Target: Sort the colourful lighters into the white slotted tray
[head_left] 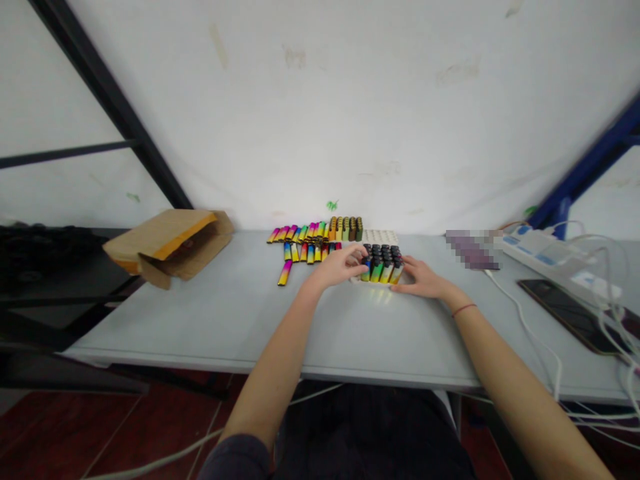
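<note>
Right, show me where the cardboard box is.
In the head view, the cardboard box lies open at the far left of the table, to the left of the rows of colorful lighters.

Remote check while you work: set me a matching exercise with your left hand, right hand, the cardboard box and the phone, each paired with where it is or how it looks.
Column 1:
1. left hand
2. right hand
3. cardboard box
4. phone

Column 2:
A. open, at the table's left end
B. red string at the wrist
C. beside the power strip
D. at the left of the lighters in the tray

Pairs: 1-D; 2-B; 3-A; 4-C
</note>
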Tool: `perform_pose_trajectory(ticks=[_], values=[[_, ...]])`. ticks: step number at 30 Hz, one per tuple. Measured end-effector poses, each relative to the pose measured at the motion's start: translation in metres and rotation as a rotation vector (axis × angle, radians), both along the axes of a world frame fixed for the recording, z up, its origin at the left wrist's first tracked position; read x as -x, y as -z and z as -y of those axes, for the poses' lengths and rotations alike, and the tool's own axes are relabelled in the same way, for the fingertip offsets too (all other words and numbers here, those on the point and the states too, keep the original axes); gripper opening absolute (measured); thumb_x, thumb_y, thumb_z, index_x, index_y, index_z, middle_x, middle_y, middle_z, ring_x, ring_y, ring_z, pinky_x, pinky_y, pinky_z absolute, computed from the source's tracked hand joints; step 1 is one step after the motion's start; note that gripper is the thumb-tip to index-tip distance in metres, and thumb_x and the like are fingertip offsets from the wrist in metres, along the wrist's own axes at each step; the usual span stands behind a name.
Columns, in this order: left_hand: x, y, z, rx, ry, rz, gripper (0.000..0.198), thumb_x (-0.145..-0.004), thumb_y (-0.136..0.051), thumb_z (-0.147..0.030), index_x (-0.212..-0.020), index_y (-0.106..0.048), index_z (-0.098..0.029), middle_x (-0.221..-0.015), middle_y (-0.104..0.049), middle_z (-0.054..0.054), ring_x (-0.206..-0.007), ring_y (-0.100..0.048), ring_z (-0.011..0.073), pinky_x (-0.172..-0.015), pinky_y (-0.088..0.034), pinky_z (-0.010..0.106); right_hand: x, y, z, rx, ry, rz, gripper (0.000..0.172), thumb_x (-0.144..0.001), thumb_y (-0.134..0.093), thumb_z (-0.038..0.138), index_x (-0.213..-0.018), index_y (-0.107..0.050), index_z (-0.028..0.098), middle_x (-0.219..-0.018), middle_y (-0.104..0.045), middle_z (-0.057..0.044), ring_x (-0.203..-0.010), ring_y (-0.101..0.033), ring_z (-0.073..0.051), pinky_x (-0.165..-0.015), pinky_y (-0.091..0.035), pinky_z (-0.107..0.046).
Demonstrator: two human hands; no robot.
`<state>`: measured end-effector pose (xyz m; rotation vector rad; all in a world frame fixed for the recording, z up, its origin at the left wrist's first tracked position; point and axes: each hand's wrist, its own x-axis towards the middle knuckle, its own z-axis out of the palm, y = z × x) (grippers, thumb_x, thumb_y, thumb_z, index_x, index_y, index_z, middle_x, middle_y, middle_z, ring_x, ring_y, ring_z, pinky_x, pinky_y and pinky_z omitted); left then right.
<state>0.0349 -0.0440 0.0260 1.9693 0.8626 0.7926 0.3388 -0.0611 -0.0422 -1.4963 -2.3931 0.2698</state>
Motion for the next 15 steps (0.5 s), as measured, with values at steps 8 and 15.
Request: perform_pose_trajectory(ticks=[8, 15], values=[[0.0020, -0.0026, 0.0004, -0.150, -0.018, -0.131, 0.022, -0.085, -0.073, -0.031, -0.104, -0.070, -0.022, -0.092, -0.075, 0.001, -0.081, -0.073, 0.0162, -0.080, -0.056, 0.026, -0.0017, 0.0037, -0.0011, 0.003, 0.029, 0.000, 0.085, -0.082, -0.068, 0.077, -0.145, -0.064, 0.020, -0.159, -0.051, -0.018, -0.147, -0.045, -0.046, -0.122, -0.037, -0.062], [-0.0014, -0.0019, -0.0020, -0.242, 0.017, -0.164, 0.026, -0.091, -0.065, -0.037, -0.108, -0.076, -0.021, -0.102, -0.079, 0.005, -0.086, -0.072, 0.0180, -0.082, -0.056, 0.028, -0.0023, 0.0043, -0.0008, 0.010, 0.025, 0.005, 0.087, -0.083, -0.064, 0.079, -0.148, -0.062, 0.021, -0.161, -0.049, -0.018, -0.148, -0.044, -0.046, -0.121, -0.037, -0.064]])
